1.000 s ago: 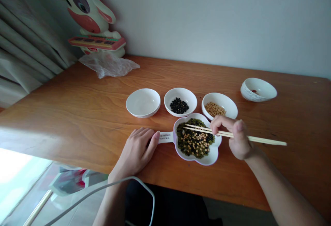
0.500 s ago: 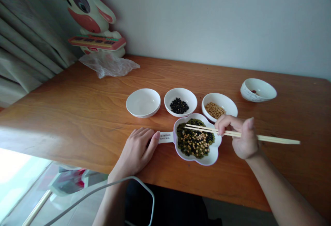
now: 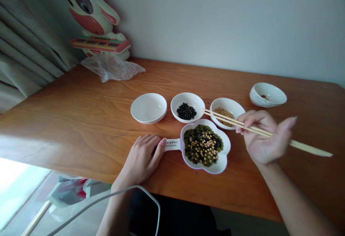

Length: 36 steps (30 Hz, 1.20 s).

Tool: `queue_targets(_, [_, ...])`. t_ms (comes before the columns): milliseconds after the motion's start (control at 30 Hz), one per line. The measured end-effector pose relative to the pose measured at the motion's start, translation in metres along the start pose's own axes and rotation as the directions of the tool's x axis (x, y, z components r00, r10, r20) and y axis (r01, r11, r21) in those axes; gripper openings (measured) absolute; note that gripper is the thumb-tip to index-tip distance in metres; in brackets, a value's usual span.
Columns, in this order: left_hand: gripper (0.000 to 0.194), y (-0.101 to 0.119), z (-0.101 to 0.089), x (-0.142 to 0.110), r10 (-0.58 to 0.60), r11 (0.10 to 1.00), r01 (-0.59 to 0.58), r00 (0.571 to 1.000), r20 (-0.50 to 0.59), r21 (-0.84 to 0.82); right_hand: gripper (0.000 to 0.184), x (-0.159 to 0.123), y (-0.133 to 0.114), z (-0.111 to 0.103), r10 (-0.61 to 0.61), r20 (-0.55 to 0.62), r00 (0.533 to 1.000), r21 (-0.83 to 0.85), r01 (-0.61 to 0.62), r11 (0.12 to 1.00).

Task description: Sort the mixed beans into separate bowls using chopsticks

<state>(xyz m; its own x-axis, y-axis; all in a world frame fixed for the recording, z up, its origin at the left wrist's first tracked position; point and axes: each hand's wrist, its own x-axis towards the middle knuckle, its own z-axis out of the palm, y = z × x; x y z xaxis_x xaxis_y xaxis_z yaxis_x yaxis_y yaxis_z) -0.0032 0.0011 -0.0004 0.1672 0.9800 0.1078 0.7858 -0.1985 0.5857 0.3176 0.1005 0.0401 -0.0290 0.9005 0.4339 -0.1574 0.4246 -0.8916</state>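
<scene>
A flower-shaped white dish (image 3: 224, 157) holds mixed green, black and yellow beans near the table's front edge. My left hand (image 3: 142, 157) lies flat on the table, fingertips on the dish's handle (image 3: 172, 144). My right hand (image 3: 265, 139) grips a pair of wooden chopsticks (image 3: 231, 120), palm turned up. Their tips hover between the bowl of black beans (image 3: 187, 106) and the bowl of yellow beans (image 3: 229, 107). An empty white bowl (image 3: 148, 107) stands at the left of the row.
A fourth white bowl (image 3: 267, 94) sits apart at the far right. A crumpled plastic bag (image 3: 113, 67) and a cow-shaped toy (image 3: 94, 16) stand at the table's back left by the curtain. A white cable (image 3: 129, 193) loops below the wooden table's (image 3: 81, 113) front edge.
My right hand has lifted the chopsticks out of the mixed-bean dish and moved right and back, turning palm up. The tips now sit above the small bowls. My left hand stayed still.
</scene>
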Motion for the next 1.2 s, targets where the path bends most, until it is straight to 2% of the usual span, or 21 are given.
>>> queue_targets(200, [0.039, 0.001, 0.0, -0.001, -0.005, 1.0, 0.005, 1.0, -0.009, -0.01, 0.076, 0.003, -0.006, -0.011, -0.065, 0.052, 0.997, -0.082, 0.069, 0.994])
queue_targets(400, [0.038, 0.001, 0.0, -0.001, -0.009, 1.0, 0.009, 1.0, -0.006, -0.017, 0.08, -0.003, -0.005, -0.021, -0.02, 0.295, 0.955, -0.327, 0.12, 0.937])
queue_targets(467, [0.038, 0.001, 0.0, -0.001, -0.013, 1.0, 0.013, 1.0, -0.009, -0.016, 0.079, -0.004, -0.003, -0.025, 0.0, 0.336, 0.942, -0.368, 0.132, 0.92])
queue_targets(733, [0.04, 0.003, 0.001, 0.0, -0.086, 0.996, 0.087, 0.994, -0.072, 0.012, 0.078, -0.002, 0.003, -0.033, 0.058, 0.383, 0.922, -0.419, 0.118, 0.9])
queue_targets(867, [0.033, -0.001, 0.003, -0.003, -0.13, 0.992, 0.129, 0.984, -0.124, -0.011, 0.077, -0.001, 0.005, -0.033, 0.089, 0.401, 0.912, -0.428, 0.1, 0.898])
queue_targets(967, [0.034, -0.006, 0.005, -0.007, -0.068, 0.997, 0.07, 0.991, -0.115, 0.012, 0.077, -0.001, 0.004, -0.035, 0.112, 0.406, 0.907, -0.441, 0.087, 0.893])
queue_targets(1100, [0.065, -0.007, 0.006, -0.007, -0.003, 0.991, 0.019, 0.992, -0.123, 0.13, 0.08, -0.001, 0.005, -0.038, 0.138, 0.411, 0.901, -0.464, 0.076, 0.883])
queue_targets(1200, [0.053, -0.006, 0.007, -0.005, 0.035, 0.987, -0.017, 0.993, -0.11, 0.16, 0.08, -0.001, 0.006, -0.039, 0.156, 0.42, 0.894, -0.478, 0.071, 0.876])
